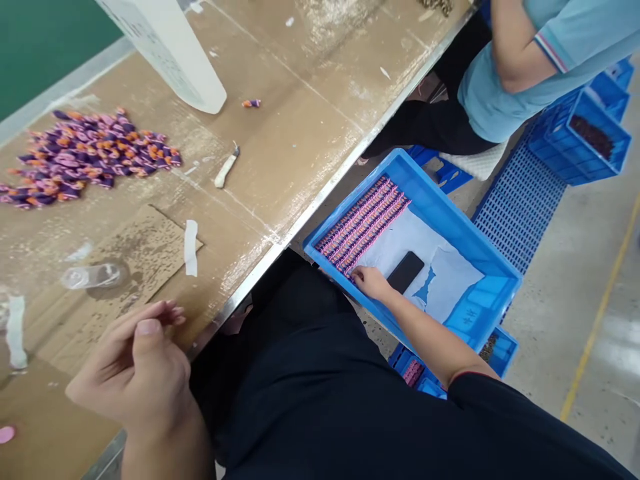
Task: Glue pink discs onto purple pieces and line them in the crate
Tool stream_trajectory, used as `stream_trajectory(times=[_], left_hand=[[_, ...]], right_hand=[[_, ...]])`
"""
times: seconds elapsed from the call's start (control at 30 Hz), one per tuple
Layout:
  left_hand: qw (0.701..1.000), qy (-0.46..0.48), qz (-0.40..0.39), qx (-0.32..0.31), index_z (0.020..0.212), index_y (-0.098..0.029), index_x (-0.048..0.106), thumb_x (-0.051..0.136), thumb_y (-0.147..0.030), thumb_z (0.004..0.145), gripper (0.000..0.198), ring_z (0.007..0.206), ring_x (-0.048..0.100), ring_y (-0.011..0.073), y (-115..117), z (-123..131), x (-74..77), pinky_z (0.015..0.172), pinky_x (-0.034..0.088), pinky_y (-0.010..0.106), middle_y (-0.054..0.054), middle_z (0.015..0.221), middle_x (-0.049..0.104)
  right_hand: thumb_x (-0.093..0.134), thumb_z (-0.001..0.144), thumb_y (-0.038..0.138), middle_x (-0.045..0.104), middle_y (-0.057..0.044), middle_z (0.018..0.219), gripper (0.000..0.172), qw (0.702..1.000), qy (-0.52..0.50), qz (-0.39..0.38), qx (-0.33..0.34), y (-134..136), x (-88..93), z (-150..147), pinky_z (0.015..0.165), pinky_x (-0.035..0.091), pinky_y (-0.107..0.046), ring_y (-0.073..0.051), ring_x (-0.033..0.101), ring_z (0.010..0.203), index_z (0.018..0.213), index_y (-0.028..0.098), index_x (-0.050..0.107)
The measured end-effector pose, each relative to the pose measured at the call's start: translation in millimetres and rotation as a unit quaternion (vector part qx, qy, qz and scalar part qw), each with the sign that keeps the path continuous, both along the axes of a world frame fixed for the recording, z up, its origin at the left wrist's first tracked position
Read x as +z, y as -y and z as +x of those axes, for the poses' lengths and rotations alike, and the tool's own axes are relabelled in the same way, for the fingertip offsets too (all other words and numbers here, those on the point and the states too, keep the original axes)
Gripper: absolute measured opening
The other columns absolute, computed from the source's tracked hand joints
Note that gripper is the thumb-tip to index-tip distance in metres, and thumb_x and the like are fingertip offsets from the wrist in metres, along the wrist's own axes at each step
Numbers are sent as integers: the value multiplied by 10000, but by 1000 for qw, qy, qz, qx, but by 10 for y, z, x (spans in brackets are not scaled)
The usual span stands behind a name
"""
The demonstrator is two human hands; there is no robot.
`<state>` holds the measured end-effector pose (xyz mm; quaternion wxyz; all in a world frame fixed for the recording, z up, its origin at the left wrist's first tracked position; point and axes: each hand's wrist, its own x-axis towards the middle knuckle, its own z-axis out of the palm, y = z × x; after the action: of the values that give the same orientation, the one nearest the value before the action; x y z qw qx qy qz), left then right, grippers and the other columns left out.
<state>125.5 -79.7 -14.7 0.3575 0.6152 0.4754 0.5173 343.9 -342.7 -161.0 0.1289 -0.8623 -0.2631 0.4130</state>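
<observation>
The table (310, 140) on my left is busy: a heap (95, 157) of small pink, purple and orange pieces lies toward its far side, with a white container (183, 63) and one lone piece (251, 103) to the right of it. A pale tool (227, 167) with a dark tip lies nearer the edge. Closer to me, a clear plastic vessel (95, 275) rests on its side on a cardboard sheet (150, 227), with a strip of white tape (191, 248) at the sheet's edge. A co-worker (585, 47) in light blue sits past the blue tray (450, 207), near stacked crates (575, 153). Inside the tray a black phone (406, 272) lies on torn white paper (450, 273), crowding my right hand (371, 283). The neat rows (367, 223) of similar pieces are packed against the tray's short end, their long axis running parallel to that wall and roughly along the table's edge, away from my right hand. The lone piece lies nearly crosswise, dark end to the right. My right fingers are bent together at the rows' near end; whether they pinch a piece I can't make out. My left hand (140, 373) is loosely curled above the table, and I can't see whether anything is inside it.
</observation>
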Motion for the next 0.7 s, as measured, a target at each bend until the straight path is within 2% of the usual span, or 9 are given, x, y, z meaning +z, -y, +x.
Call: stream_trajectory(times=[0.13, 0.23, 0.3, 0.4, 0.5, 0.6, 0.7], left_hand=[[1000, 10, 19, 17, 598, -257, 737, 766, -438, 570, 185, 497, 592, 215, -23, -249, 1, 487, 461, 379, 23, 602, 699], [999, -8, 30, 30, 665, -246, 768, 793, -448, 636, 206, 533, 636, 223, -19, -582, -26, 521, 518, 395, 33, 660, 740], [998, -24, 35, 44, 722, -228, 793, 791, -436, 688, 211, 549, 663, 221, 4, -842, -54, 544, 555, 390, 40, 688, 761], [994, -20, 51, 93, 773, -219, 816, 779, -361, 742, 150, 575, 697, 215, 61, -1223, -88, 581, 592, 374, 38, 712, 782], [980, -4, 79, 182, 771, -226, 817, 765, -322, 720, 121, 555, 693, 218, 129, -1568, -100, 559, 597, 370, 30, 690, 776], [953, 14, 91, 289, 727, -219, 794, 749, -370, 651, 175, 509, 658, 222, 221, -1893, -94, 497, 557, 360, 30, 634, 742], [924, 43, 88, 368, 718, -218, 785, 732, -394, 595, 221, 484, 627, 217, 360, -2194, -59, 498, 523, 368, 30, 614, 717]], right_hand=[[632, 990, 173, 759, -23, 716, 155, 998, 51, 39, 9, 65, 159, 128, 766, 564, -289, -203, 741, 709, 917, 211, 763], [613, 1012, 278, 720, -1, 661, 186, 988, 113, 101, 17, -3, 449, 306, 665, 550, -288, -194, 704, 629, 868, 241, 724], [572, 1029, 345, 721, -6, 688, 231, 973, 162, 162, 23, -206, 699, 384, 647, 537, -293, -195, 696, 639, 880, 241, 714], [598, 1014, 378, 729, -6, 728, 239, 917, 232, 318, 58, -782, 1077, 323, 651, 522, -292, -184, 670, 642, 874, 233, 726], [642, 1002, 357, 744, -10, 780, 202, 847, 245, 449, 146, -1564, 1346, 75, 688, 527, -291, -176, 660, 671, 887, 232, 750], [640, 1007, 326, 746, -33, 838, 182, 815, 231, 477, 234, -2399, 1438, -161, 741, 544, -308, -185, 665, 718, 940, 213, 767], [622, 982, 222, 753, -95, 1030, 185, 809, 259, 439, 294, -3152, 1419, -266, 847, 559, -356, -220, 685, 859, 1047, 191, 792]])
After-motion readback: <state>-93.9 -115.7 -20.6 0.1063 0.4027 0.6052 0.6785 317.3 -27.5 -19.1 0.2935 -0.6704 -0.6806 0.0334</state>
